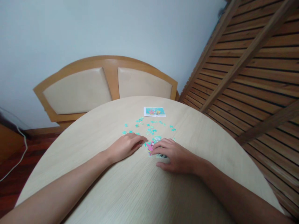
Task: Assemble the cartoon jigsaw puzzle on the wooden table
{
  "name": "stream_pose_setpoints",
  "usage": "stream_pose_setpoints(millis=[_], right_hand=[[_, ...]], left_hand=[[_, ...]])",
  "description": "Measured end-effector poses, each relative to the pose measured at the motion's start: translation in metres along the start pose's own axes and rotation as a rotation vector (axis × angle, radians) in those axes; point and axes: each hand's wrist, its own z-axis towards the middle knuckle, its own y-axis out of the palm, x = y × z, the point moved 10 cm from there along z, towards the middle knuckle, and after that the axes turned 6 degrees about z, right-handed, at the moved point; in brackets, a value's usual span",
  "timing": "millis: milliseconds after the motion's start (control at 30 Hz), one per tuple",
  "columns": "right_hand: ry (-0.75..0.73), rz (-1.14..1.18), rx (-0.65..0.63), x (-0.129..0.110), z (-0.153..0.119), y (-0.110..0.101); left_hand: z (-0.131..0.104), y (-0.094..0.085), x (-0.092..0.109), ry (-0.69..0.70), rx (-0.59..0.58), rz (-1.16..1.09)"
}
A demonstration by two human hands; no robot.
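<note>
A partly joined jigsaw puzzle (150, 148) lies on the round table, showing a pink cartoon figure and a pale one on teal. My right hand (175, 155) rests over its right side, thumb apart from the fingers, which lie on the pieces and hide part of them. To the left of the puzzle, my left hand (128, 144) has its thumb and fingers pinched together on a small puzzle piece (141, 144), mostly hidden by the fingertips. Loose teal puzzle pieces (151, 131) are scattered just beyond both hands.
A picture card (154, 112) with the cartoon scene lies past the loose pieces. Behind the pale wooden table (112, 193) stands a bench with a padded back (80, 91) against the wall. A slatted wood screen (245, 68) rises on the right. A white cable (24, 146) hangs at left.
</note>
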Motion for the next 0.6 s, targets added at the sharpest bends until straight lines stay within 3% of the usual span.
stream_pose_setpoints(millis=[133,267,400,600], right_hand=[[0.04,-0.022,0.001,0.004,0.0,-0.003],[0.047,-0.024,0.0,0.005,-0.001,-0.003],[0.039,-0.04,0.017,0.006,0.0,-0.003],[0.086,-0.097,0.093,0.009,0.004,-0.009]], left_hand=[[0.0,-0.003,0.004,0.031,0.039,0.06],[-0.001,-0.006,-0.002,-0.032,0.081,0.076],[-0.003,-0.011,-0.003,-0.115,0.172,-0.027],[-0.002,-0.008,0.018,-0.125,0.241,-0.239]])
